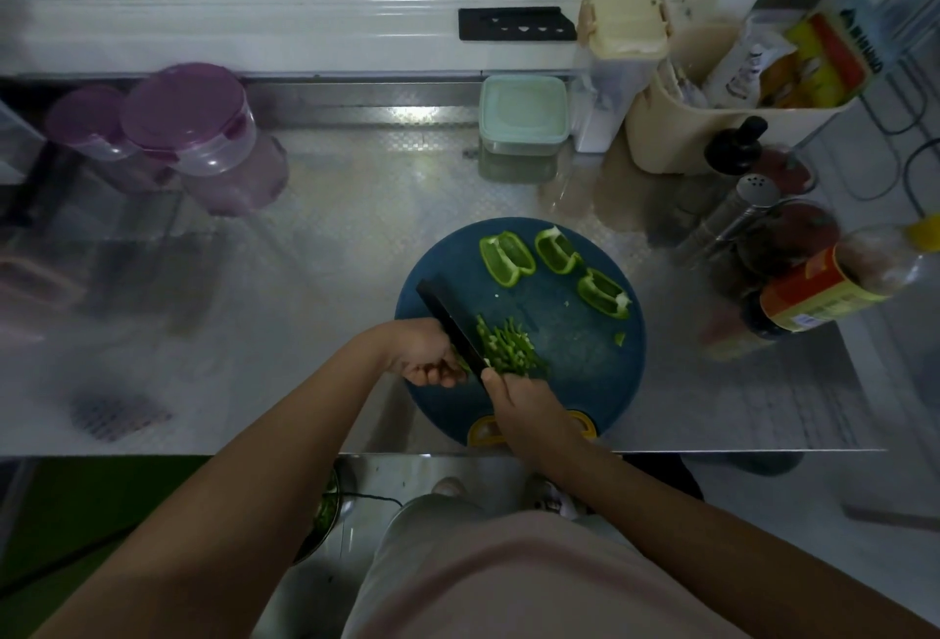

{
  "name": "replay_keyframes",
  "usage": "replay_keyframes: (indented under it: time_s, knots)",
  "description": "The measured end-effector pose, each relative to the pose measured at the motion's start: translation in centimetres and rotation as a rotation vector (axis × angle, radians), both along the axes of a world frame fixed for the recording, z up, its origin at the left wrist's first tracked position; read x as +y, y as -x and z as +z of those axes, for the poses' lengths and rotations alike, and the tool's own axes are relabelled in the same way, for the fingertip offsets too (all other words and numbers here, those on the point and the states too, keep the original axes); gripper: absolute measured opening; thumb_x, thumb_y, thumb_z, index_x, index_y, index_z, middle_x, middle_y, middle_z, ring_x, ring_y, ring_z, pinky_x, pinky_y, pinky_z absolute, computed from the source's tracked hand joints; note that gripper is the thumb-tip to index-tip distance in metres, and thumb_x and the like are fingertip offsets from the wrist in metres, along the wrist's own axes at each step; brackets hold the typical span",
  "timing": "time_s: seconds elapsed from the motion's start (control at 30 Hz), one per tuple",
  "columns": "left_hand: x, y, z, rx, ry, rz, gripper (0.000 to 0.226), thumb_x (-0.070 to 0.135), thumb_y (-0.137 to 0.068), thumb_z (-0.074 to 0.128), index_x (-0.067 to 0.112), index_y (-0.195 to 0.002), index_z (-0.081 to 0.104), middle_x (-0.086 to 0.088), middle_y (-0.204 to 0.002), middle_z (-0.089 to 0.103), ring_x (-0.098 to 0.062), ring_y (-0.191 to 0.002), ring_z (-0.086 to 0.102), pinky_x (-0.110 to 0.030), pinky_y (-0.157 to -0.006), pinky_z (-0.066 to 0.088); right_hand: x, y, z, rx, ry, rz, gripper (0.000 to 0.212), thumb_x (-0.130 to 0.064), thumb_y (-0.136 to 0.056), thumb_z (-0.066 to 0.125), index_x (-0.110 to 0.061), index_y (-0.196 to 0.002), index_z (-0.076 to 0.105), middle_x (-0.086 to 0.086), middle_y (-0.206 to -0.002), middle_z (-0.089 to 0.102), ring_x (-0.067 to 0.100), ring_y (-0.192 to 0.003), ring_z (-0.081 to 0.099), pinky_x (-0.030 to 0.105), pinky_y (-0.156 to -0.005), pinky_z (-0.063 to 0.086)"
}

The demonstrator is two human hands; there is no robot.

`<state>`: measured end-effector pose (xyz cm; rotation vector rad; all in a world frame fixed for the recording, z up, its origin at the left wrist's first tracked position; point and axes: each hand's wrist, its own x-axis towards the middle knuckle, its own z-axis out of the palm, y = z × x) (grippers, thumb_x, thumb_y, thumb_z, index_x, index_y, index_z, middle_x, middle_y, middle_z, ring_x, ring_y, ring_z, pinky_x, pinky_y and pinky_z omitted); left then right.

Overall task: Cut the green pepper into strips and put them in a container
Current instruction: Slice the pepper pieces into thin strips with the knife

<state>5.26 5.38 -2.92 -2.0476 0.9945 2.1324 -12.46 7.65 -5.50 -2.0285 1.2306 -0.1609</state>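
Pink shirt fills the bottom edge, both forearms reach up to the round blue cutting board [575,363] on the steel bench [325,257]. Right hand [529,409] clenched round the handle of a black knife [450,325], blade angled up-left. Left hand [422,353] with fingers curled, pinching the uncut pepper piece [460,361] tight against the blade – mostly hidden. Cut strips [508,346] piled just right of the blade. Three pepper sections [507,257] lie apart at the board's far side – insides up. Mint-lidded container [524,112] stands at the back of the bench, lid on.
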Motion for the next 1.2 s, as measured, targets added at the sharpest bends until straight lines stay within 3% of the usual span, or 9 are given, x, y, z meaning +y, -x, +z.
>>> replay_keyframes:
  time_s: [0.07,0.17,0.33,0.6,0.77,0.87,0.93,1.1,1.2]
  knots:
    - [0.0,0.0,0.0,0.000,-0.002,0.004,0.027,0.007,-0.097,0.043,0.005,-0.075,0.059,0.004,-0.043,0.055,-0.001,-0.031,0.037,-0.011,-0.031,0.026,0.5,-0.4,0.7,0.012,-0.060,0.048,0.025,-0.011,-0.090,0.034,-0.003,-0.096,0.057,0.010,-0.061,0.059,0.023,-0.049,0.058,0.024,-0.041,0.029]
    - [0.0,-0.3,-0.1,0.020,-0.021,0.030,0.028,0.008,-0.097,0.042,0.005,-0.077,0.061,0.004,-0.045,0.056,-0.001,-0.032,0.040,-0.011,-0.032,0.028,1.0,-0.8,-0.6,0.041,-0.005,0.022,0.045,-0.028,-0.103,0.023,-0.002,-0.103,0.060,0.018,-0.090,0.063,0.031,-0.084,0.059,0.027,-0.061,0.026]
    - [-0.1,-0.8,-0.4,0.061,-0.039,0.074,0.028,0.008,-0.097,0.043,0.005,-0.077,0.061,0.004,-0.046,0.057,-0.001,-0.033,0.040,-0.010,-0.033,0.028,1.5,-1.5,0.1,0.125,-0.007,-0.003,0.047,-0.034,-0.103,0.022,-0.003,-0.106,0.057,0.019,-0.101,0.063,0.034,-0.092,0.059,0.034,-0.066,0.034]
    - [-0.2,-0.8,-0.6,0.058,-0.017,0.004,0.031,0.010,-0.097,0.036,0.009,-0.074,0.057,0.011,-0.038,0.039,0.000,-0.031,0.027,-0.009,-0.034,0.020,1.1,-2.3,1.4,0.114,-0.114,-0.097,0.053,-0.036,-0.102,0.023,0.001,-0.092,0.059,0.022,-0.094,0.063,0.036,-0.090,0.060,0.035,-0.072,0.042]
    - [-0.5,-1.0,-0.7,0.079,-0.025,-0.042,0.030,0.011,-0.098,0.037,0.009,-0.076,0.057,0.011,-0.039,0.039,0.000,-0.031,0.028,-0.009,-0.033,0.020,0.6,-2.4,1.3,0.078,-0.221,-0.066,0.049,-0.030,-0.103,0.019,0.003,-0.101,0.055,0.024,-0.095,0.061,0.035,-0.089,0.058,0.032,-0.072,0.038]
    - [-0.4,-0.9,-0.5,0.071,0.009,-0.033,0.031,0.011,-0.099,0.036,0.008,-0.077,0.058,0.011,-0.039,0.043,0.000,-0.032,0.032,-0.009,-0.034,0.022,0.3,-2.6,0.9,0.005,-0.197,-0.146,0.049,-0.028,-0.103,0.027,-0.002,-0.072,0.054,0.016,-0.073,0.059,0.029,-0.076,0.057,0.031,-0.066,0.036]
    - [-0.2,-0.6,-0.3,0.064,0.031,-0.016,0.032,0.009,-0.099,0.035,0.007,-0.076,0.058,0.010,-0.039,0.046,0.000,-0.031,0.035,-0.009,-0.033,0.024,0.5,-2.6,0.4,-0.055,-0.187,-0.219,0.048,-0.027,-0.102,0.030,-0.015,-0.057,0.039,0.001,-0.058,0.044,0.021,-0.068,0.049,0.027,-0.062,0.030]
    - [-0.2,-0.2,-0.1,0.021,0.017,0.042,0.031,0.006,-0.097,0.038,0.005,-0.073,0.058,0.006,-0.038,0.051,-0.001,-0.029,0.040,-0.011,-0.031,0.029,1.1,-2.9,0.4,-0.023,-0.182,-0.246,0.046,-0.028,-0.103,0.027,-0.017,-0.059,0.036,-0.004,-0.058,0.038,0.020,-0.071,0.047,0.024,-0.059,0.025]
    - [0.0,-0.3,-0.1,-0.011,0.007,0.031,0.029,0.009,-0.096,0.041,0.006,-0.075,0.060,0.006,-0.040,0.053,-0.001,-0.031,0.043,-0.010,-0.033,0.031,1.2,-2.2,0.9,0.093,-0.176,-0.205,0.056,-0.035,-0.100,0.006,-0.008,-0.085,0.052,0.011,-0.080,0.060,0.030,-0.084,0.056,0.025,-0.063,0.025]
